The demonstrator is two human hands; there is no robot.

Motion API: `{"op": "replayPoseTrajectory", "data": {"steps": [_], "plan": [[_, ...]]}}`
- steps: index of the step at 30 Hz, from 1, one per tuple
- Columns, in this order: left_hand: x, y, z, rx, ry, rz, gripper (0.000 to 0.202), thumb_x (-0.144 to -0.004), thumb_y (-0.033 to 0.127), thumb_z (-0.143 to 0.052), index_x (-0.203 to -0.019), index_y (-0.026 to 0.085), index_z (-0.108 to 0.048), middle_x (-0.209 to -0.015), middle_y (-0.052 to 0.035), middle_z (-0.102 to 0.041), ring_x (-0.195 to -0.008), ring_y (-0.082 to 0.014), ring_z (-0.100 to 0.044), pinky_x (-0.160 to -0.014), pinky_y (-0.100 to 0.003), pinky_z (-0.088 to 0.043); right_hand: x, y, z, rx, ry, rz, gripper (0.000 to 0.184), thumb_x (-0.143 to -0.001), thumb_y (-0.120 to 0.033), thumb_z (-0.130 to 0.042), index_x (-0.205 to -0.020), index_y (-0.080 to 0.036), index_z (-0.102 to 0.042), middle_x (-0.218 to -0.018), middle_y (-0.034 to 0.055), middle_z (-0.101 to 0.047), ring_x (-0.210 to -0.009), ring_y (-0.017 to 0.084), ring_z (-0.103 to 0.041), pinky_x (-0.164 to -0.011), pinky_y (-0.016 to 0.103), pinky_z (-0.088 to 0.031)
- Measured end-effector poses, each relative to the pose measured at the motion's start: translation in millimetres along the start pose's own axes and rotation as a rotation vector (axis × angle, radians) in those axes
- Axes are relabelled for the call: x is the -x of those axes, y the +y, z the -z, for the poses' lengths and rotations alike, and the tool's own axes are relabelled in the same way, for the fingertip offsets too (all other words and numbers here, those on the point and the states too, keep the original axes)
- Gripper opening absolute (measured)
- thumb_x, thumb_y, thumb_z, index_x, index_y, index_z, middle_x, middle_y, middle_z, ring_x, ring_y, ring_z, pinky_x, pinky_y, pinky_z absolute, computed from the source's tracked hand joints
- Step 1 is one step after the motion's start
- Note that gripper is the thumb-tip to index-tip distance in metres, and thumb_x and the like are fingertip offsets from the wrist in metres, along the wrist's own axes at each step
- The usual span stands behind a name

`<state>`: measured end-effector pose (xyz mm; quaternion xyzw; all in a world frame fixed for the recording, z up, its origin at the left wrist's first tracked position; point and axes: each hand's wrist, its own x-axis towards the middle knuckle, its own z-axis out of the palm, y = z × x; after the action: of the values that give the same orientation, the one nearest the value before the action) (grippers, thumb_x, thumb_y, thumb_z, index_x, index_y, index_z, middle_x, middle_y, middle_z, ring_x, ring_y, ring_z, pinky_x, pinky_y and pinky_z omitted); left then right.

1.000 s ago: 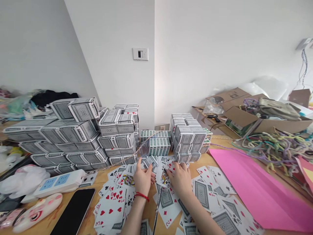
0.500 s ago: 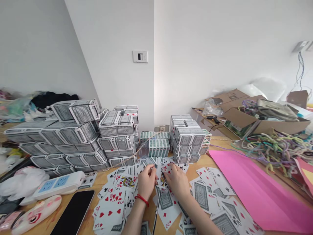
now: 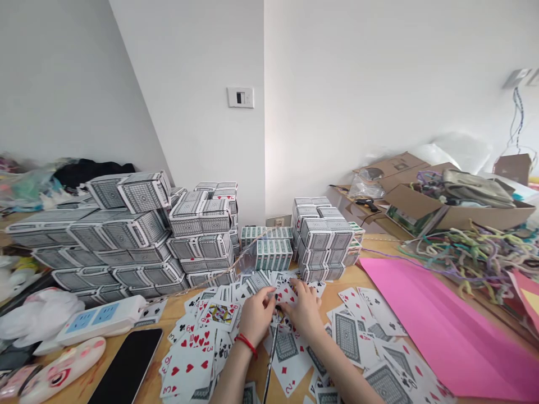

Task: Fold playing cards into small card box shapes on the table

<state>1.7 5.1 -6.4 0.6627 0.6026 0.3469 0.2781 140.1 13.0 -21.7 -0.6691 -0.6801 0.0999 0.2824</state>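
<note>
Both hands meet over a loose spread of playing cards in the middle of the table. My right hand [image 3: 305, 308] grips a playing card with red hearts [image 3: 287, 295], fingers over its top edge and thumb beneath. Curled in a pinch at that card's left edge is my left hand [image 3: 256, 310], a red cord bracelet on its wrist; its fingertips are partly hidden. Face-up and face-down cards lie around, among them a three of hearts [image 3: 187, 370] and a queen [image 3: 221, 313]. A thin dark strand [image 3: 272, 359] runs down between my forearms.
Stacked grey-backed card blocks [image 3: 122, 230] rise at the left, with more blocks [image 3: 322, 241] right of centre and green ones [image 3: 273, 253] between. A phone [image 3: 126, 365], power strip [image 3: 103, 320], pink sheet [image 3: 438, 325], tangled colourful strands [image 3: 467, 252] and a cardboard box [image 3: 484, 216] surround the cards.
My hands have shifted slightly, the left one a little right and down. The hearts card between them now shows more of its face. The surroundings look the same.
</note>
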Motion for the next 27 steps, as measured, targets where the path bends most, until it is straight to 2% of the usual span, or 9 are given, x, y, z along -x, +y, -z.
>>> {"op": "replayPoseTrajectory", "data": {"steps": [5, 10, 14, 17, 22, 27], "plan": [[0.6, 1.5, 1.5, -0.005, -0.017, 0.014, 0.030, -0.077, 0.029, -0.042, -0.099, 0.019, -0.060, -0.060, -0.0010, -0.062, -0.057, -0.0142, -0.057, -0.055, -0.022, -0.039, 0.6, 0.8, 2.8, -0.040, -0.021, -0.022, 0.042, -0.061, -0.026, -0.055, -0.103, -0.023, -0.051, -0.094, 0.0065, -0.059, -0.090, 0.027, -0.051, -0.075, 0.037, -0.034], [-0.3, 3.8, 2.9, 0.016, -0.021, 0.011, 0.033, -0.076, 0.035, -0.044, -0.100, 0.019, -0.060, -0.061, -0.0018, -0.063, -0.058, -0.0152, -0.057, -0.054, -0.022, -0.038, 1.6, 0.2, 5.0, -0.176, -0.029, -0.023, 0.043, -0.060, -0.021, -0.053, -0.103, -0.023, -0.050, -0.092, 0.0048, -0.058, -0.091, 0.025, -0.052, -0.078, 0.037, -0.033], [-0.1, 4.1, 2.4, -0.005, -0.029, 0.003, 0.023, -0.075, 0.034, -0.046, -0.082, 0.019, -0.061, -0.056, 0.0007, -0.059, -0.053, -0.0135, -0.054, -0.049, -0.020, -0.035, 0.9, 1.2, 4.0, -0.310, -0.025, 0.031, 0.039, -0.062, -0.021, -0.055, -0.100, -0.020, -0.049, -0.092, 0.0049, -0.057, -0.089, 0.022, -0.054, -0.077, 0.034, -0.036], [-0.1, 3.8, 2.6, 0.103, 0.030, 0.007, 0.022, -0.077, 0.034, -0.043, -0.064, 0.018, -0.053, -0.049, 0.0035, -0.051, -0.047, -0.0113, -0.049, -0.048, -0.020, -0.034, -1.2, 3.1, 3.1, -0.356, 0.021, 0.060, 0.040, -0.064, -0.028, -0.058, -0.101, -0.018, -0.047, -0.094, 0.0064, -0.058, -0.088, 0.023, -0.054, -0.075, 0.032, -0.039], [-3.1, 1.4, 5.0, 0.450, 0.222, 0.111, 0.030, -0.077, 0.042, -0.041, -0.058, 0.020, -0.039, -0.048, 0.0053, -0.046, -0.040, -0.0092, -0.044, -0.043, -0.020, -0.036, -3.4, 5.3, 6.9, -0.192, 0.108, 0.053, 0.044, -0.067, -0.037, -0.058, -0.106, -0.020, -0.046, -0.100, 0.0076, -0.057, -0.095, 0.027, -0.049, -0.078, 0.036, -0.037], [-4.1, -0.1, 5.9, 0.542, 0.268, 0.135, 0.030, -0.075, 0.044, -0.045, -0.059, 0.020, -0.039, -0.050, 0.0049, -0.047, -0.039, -0.0086, -0.043, -0.041, -0.020, -0.035, -1.1, 2.5, 8.6, -0.004, 0.054, 0.051, 0.067, -0.060, -0.048, -0.062, -0.116, -0.017, -0.041, -0.105, 0.0106, -0.056, -0.096, 0.032, -0.046, -0.079, 0.039, -0.034]]}}
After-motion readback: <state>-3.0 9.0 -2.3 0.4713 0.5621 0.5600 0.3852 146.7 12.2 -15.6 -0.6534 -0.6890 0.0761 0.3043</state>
